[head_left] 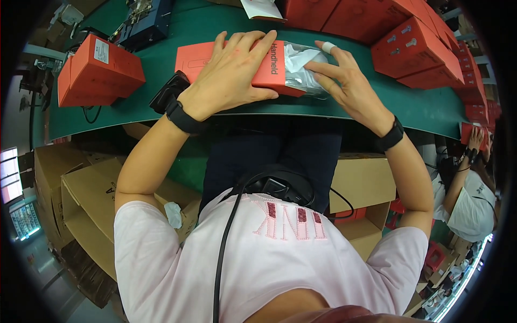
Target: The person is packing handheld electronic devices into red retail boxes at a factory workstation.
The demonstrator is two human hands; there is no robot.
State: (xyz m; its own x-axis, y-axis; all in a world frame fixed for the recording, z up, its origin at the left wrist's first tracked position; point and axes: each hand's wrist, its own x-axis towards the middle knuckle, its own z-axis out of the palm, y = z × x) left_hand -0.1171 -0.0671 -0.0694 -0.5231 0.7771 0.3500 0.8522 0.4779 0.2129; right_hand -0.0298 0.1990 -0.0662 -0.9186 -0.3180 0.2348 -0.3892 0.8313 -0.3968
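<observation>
A red cardboard box (189, 52) lies on its side on the green table. My left hand (231, 67) spans it, fingers over the top and thumb along the near edge, holding it. Out of the box's right end sticks a clear plastic tray (309, 82) with a white wrapped item (299, 58) in it. My right hand (347, 81) grips the tray's outer end, one finger pressing on the white wrapping. White tape covers one of its fingertips. What the wrapping holds is hidden.
Another red box (101, 72) stands at the left, beside a dark blue metal device (146, 24). Red boxes (414, 54) are stacked at the back right. Open cardboard cartons (89, 194) sit below the table. At far right, a co-worker's hand (476, 139) touches a red box.
</observation>
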